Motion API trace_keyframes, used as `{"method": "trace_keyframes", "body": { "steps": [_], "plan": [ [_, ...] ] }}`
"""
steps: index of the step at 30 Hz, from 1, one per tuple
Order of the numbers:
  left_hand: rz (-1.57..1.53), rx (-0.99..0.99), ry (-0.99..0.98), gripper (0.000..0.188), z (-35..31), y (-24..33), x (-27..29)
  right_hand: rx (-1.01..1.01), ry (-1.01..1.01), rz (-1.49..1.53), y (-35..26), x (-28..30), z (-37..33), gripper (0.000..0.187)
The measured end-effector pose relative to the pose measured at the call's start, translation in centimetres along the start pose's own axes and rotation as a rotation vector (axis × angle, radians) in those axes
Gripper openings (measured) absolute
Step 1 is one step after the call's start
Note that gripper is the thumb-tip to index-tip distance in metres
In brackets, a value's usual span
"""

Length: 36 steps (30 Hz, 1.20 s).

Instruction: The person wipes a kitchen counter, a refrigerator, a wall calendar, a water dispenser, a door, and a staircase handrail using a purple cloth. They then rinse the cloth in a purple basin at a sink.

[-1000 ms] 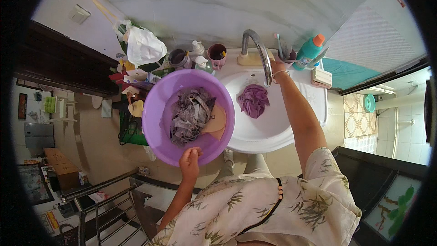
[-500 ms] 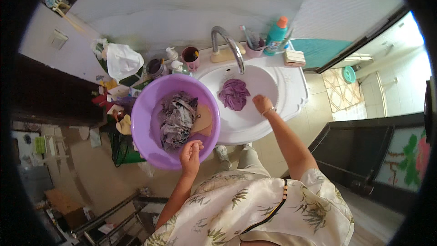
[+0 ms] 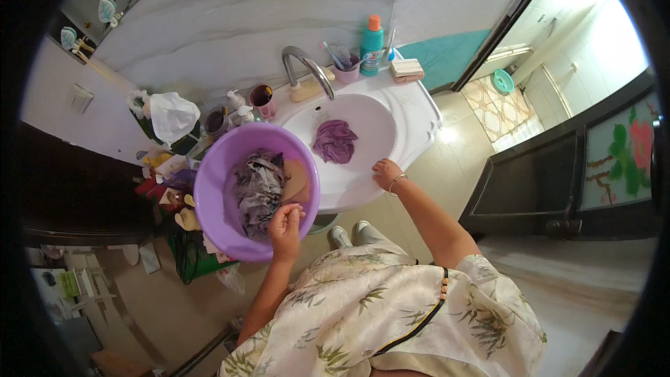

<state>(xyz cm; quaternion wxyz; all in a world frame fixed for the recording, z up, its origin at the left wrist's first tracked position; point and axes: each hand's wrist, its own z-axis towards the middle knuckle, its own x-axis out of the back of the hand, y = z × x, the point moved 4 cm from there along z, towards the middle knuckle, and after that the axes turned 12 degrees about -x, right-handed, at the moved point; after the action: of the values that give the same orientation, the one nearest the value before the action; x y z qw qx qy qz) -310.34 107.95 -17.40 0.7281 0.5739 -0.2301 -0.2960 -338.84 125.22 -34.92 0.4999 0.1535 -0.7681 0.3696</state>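
Note:
My left hand (image 3: 285, 230) is at the near right rim of a purple plastic basin (image 3: 206, 195), its fingers curled together with nothing visible in them. Wet grey and black patterned cloth (image 3: 262, 192) lies bunched in the basin, beside a tan board-like piece (image 3: 296, 183). My right hand (image 3: 386, 173), a bracelet at its wrist, is at the front right edge of the white sink (image 3: 373, 129). Its fingers are bent slightly apart and hold nothing. A crumpled purple cloth (image 3: 335, 142) lies in the sink, below the curved metal faucet (image 3: 307, 66).
An orange-capped teal bottle (image 3: 372, 45), a pink cup (image 3: 346, 70) with toothbrushes and a stacked soap-like block (image 3: 407, 70) stand along the back counter. Pump bottles (image 3: 241, 107) and a dark cup (image 3: 262, 100) are behind the basin. At right is a dark door (image 3: 530, 202).
My right hand has moved from above the sink bowl back to its front edge, its fist loosening. My left fingers have curled in more. The view has shifted right.

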Motion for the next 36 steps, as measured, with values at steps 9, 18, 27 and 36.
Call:
{"method": "trace_keyframes", "body": {
  "steps": [9, 18, 27, 36],
  "plan": [
    [-0.029, -0.203, 0.12, 0.012, 2.5, 8.3, -0.2, 0.078, -0.059, -0.067, 0.7, -1.5, 0.9, 0.026],
    [0.159, -0.605, 0.232, 0.011, 1.2, 17.6, 1.4, 0.034, -0.086, -0.137, 0.8, -1.8, 0.6, 0.033],
    [0.275, -0.61, 0.1, 0.038, -0.7, 17.2, 5.0, -0.133, -0.086, -0.175, -0.9, -0.9, -0.6, 0.039],
    [0.274, -0.56, 0.027, 0.046, -2.1, 15.5, 9.6, -0.175, 0.071, -0.076, -0.7, -2.1, -1.2, 0.034]
  ]
}}
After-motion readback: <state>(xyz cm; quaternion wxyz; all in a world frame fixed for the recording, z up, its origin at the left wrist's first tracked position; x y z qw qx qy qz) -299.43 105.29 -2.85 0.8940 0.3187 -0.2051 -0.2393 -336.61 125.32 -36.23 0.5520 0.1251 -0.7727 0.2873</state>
